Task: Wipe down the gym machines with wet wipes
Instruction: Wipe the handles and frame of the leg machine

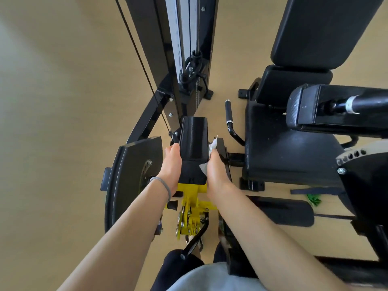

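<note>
We're over the machine's black arm [194, 148], yellow bracket [192, 198] below it. Our left hand [171, 166] lies flat, fingers straight, on its left side; our right hand [216, 171] presses the wipe [211, 149] against its right side.

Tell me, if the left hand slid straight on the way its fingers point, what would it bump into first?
Probably the black bracket just past the fingertips of the left hand, which lies along the black housing. Depth is hard to judge here.
</note>
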Tool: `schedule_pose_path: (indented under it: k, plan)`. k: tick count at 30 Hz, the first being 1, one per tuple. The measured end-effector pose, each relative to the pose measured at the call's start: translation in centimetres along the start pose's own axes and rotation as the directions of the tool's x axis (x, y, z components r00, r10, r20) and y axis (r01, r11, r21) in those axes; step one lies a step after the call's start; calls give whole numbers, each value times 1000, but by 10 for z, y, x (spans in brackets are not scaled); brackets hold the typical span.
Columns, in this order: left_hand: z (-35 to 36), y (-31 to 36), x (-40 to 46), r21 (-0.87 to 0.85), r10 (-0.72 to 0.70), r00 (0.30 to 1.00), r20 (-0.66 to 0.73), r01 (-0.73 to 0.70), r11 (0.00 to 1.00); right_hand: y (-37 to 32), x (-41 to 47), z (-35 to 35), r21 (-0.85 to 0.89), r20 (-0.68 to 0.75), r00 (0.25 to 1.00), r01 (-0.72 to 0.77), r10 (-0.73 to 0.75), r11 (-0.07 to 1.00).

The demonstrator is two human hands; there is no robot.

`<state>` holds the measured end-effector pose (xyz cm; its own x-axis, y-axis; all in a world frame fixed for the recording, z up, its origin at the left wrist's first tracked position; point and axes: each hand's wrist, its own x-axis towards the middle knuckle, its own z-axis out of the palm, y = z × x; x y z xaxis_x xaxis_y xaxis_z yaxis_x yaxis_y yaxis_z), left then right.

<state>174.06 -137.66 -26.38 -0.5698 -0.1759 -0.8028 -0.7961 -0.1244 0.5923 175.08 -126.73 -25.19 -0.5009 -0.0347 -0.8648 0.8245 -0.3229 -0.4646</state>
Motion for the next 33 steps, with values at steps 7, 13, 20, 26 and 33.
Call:
schedule_pose_path:
  k: [7, 13, 20, 26, 33]
  plan:
    - [-14, -1, -3, -146, 7, 993, 114, 10, 989, 70, -40, 19, -313, -38, 810, 547, -586, 776]
    - [-43, 0, -1, -272, -18, 955, 296, 103, 957, 55, -30, 26, -870, 445, 440, 419, -780, -260]
    - [-41, 7, -25, -32, 81, 988, 133, -78, 996, 21, -23, -33, -399, 860, 437, 258, -262, -880]
    - [-41, -22, -49, 324, 561, 827, -42, -519, 791, 15, -8, -52, 20, 921, 389, 28, 29, -999]
    - [-27, -27, -48, 397, 414, 910, -37, -366, 842, 7, 13, -58, 309, 866, 433, -70, 250, -949]
